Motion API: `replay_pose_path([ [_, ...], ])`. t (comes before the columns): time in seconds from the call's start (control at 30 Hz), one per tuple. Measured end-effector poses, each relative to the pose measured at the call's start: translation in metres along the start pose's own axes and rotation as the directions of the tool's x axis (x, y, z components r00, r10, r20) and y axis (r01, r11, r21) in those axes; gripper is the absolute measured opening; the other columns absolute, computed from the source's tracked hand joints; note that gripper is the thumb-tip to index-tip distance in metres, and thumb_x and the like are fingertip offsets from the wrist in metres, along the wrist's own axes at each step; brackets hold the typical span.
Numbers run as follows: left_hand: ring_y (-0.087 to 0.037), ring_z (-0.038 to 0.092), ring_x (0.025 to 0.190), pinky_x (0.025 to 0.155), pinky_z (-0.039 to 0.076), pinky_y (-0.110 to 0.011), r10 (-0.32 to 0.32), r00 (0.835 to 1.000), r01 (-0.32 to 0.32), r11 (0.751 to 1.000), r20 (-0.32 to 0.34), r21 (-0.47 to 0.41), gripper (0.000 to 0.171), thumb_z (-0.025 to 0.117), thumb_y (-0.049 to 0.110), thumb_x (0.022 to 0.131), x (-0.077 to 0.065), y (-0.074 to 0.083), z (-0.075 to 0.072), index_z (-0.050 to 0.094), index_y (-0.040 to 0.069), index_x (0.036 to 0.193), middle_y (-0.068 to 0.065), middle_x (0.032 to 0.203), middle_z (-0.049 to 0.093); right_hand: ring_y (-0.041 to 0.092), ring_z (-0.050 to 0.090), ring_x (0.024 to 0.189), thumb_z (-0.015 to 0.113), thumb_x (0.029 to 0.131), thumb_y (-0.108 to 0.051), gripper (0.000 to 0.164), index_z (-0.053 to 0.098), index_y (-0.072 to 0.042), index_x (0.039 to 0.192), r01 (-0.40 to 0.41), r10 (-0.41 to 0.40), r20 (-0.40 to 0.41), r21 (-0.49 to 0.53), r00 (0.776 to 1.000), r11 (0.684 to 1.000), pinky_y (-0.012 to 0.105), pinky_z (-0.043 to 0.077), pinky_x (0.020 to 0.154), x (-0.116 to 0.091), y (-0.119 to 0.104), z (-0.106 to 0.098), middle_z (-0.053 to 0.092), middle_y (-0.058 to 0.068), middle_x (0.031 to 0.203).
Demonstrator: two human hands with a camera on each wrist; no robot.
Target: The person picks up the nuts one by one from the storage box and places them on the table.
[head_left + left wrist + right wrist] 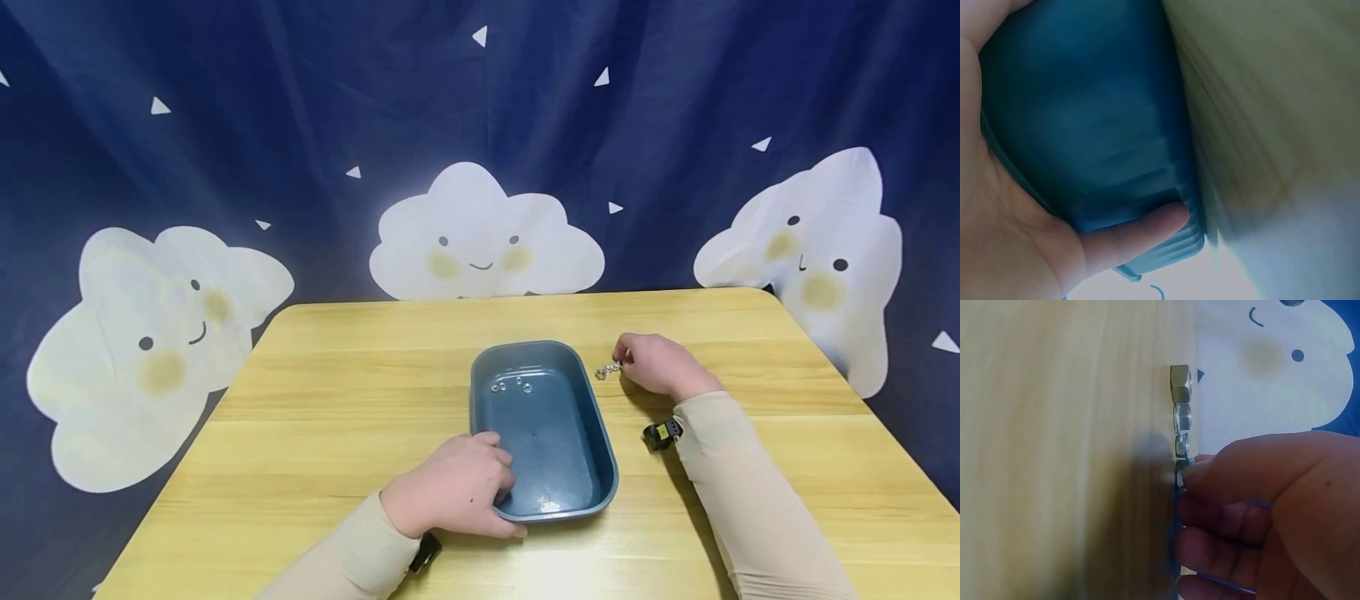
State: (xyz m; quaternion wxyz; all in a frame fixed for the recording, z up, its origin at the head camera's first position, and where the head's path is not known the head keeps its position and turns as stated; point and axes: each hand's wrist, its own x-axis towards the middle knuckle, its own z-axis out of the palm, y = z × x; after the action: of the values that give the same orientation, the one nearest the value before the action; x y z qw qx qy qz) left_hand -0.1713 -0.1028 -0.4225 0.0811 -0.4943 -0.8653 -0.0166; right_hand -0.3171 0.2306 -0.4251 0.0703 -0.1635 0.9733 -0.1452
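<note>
A dark blue plastic tray (534, 446) lies on the table, and my left hand (459, 485) grips its near left corner, fingers over the rim and the thumb against the outer wall. In the left wrist view the thumb (1138, 240) presses along the tray's outside wall (1085, 125). Right of the tray, my right hand (663, 365) pinches a small metal hex nut (1180, 475) between thumb and index finger. That nut is at the end of a short row on the tabletop; the largest nut (1180, 384) is at the other end.
Several small nuts (527, 388) lie on the tray's floor toward its far end. The light wooden table (360, 375) reaches back to a dark blue curtain (315, 100) printed with white clouds. A small black device (662, 434) is strapped at the right wrist.
</note>
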Motion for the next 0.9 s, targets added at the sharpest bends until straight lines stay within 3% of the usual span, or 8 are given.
replay_pose_path([
  [0.37,-0.009,0.027,0.06,0.058,0.024,-0.023,0.004,1.0,-0.004,1.0,-0.006,-0.004,0.056,0.074,0.071,0.072,0.001,-0.001,0.002,0.046,0.027,0.052,0.018,0.058,0.033,0.024,0.056,0.075,0.057,0.092,-0.012,0.017,0.066,-0.01,0.106,0.036,-0.035,-0.049,0.03,0.998,0.999,0.045,0.045,0.076,-0.004,-0.003,-0.01,0.062,0.003,0.085],
  [0.9,-0.009,0.027,0.06,0.058,0.024,-0.023,-0.009,1.0,0.009,1.0,0.015,-0.004,0.055,0.074,0.07,0.072,0.0,0.001,0.0,0.046,0.026,0.053,0.018,0.059,0.034,0.019,0.051,0.067,0.055,0.093,-0.018,0.01,0.065,-0.016,0.095,0.101,-0.103,-0.11,-0.029,0.989,0.994,0.04,0.042,0.069,-0.015,-0.036,-0.031,0.056,-0.003,0.073],
])
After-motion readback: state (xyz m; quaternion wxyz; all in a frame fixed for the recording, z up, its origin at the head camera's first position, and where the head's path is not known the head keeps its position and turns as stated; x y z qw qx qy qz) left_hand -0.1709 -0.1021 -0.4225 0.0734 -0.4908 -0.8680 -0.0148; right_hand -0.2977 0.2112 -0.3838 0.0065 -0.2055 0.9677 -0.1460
